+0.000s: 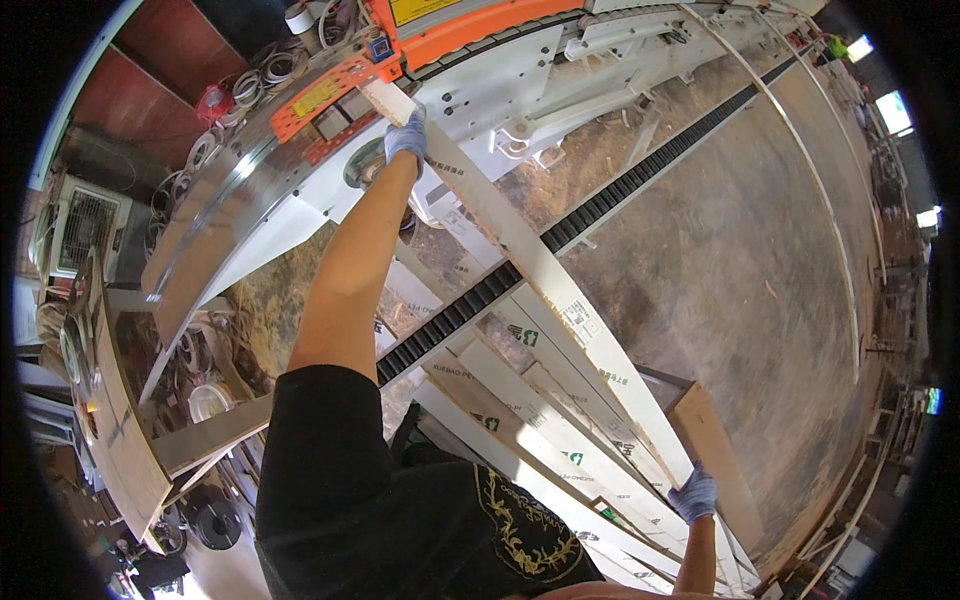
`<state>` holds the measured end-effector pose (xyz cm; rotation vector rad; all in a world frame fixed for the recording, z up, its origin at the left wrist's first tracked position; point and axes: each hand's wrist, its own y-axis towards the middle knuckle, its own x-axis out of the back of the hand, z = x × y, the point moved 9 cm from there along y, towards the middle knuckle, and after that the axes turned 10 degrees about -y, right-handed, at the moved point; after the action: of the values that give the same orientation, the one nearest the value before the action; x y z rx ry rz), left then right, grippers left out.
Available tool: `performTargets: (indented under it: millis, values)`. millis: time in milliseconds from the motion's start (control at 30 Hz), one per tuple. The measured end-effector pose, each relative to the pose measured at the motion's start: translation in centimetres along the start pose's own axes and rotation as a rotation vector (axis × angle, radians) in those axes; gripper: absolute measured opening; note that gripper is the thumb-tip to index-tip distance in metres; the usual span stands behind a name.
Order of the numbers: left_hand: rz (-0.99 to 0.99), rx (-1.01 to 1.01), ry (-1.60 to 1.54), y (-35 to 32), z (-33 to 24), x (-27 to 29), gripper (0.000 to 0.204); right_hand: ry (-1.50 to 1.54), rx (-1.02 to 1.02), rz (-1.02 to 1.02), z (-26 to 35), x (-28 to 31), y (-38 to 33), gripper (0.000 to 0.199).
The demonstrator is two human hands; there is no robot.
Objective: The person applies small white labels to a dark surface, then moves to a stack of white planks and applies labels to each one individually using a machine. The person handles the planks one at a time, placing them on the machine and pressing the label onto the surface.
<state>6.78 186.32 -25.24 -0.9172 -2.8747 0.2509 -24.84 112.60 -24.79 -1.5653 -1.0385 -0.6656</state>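
left hand [406, 136] and right hand [694, 495], far apart, each grip opposite ends of one long white strip [530, 262] feeding the orange machine [470, 30].

one strip [520, 240] lies across the stacked strips [540, 420], machine [520, 70] behind them.

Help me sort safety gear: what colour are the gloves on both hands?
Blue-grey knit gloves, on the left hand and the right hand; the head view shows them.

Strip [520, 250] end under machine [470, 40]
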Motion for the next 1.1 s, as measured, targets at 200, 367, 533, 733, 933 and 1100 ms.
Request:
performTargets:
  millis: [200,367,533,733,933,1100]
  values:
    - [-0.019,0.021,0.090,0.4,-0.1,-2.6,0.069,0.021,-0.049,0.067,-1.6,-1.0,2.6,0.063]
    - [0.005,0.000,-0.021,4.0,2.8,-6.3,0.065,0.018,-0.071,0.082,-2.7,-0.3,5.2,0.062]
    - [0.014,0.046,0.047,1.8,1.5,-12.2,0.060,-0.058,-0.064,0.084,-8.6,-2.0,9.7,0.064]
    - [0.095,0.059,0.141,-2.3,0.3,-19.9,0.064,-0.079,-0.151,0.242,-15.3,0.4,12.7,0.081]
    - [0.435,0.337,-0.338,-10.6,7.1,-21.2,0.063,0.039,0.137,-0.076,-31.6,-2.1,27.5,0.068]
    - [0.624,-0.091,0.133,-41.0,4.1,-26.2,0.052,0.068,-0.030,-0.160,-45.9,-7.0,25.9,0.043]
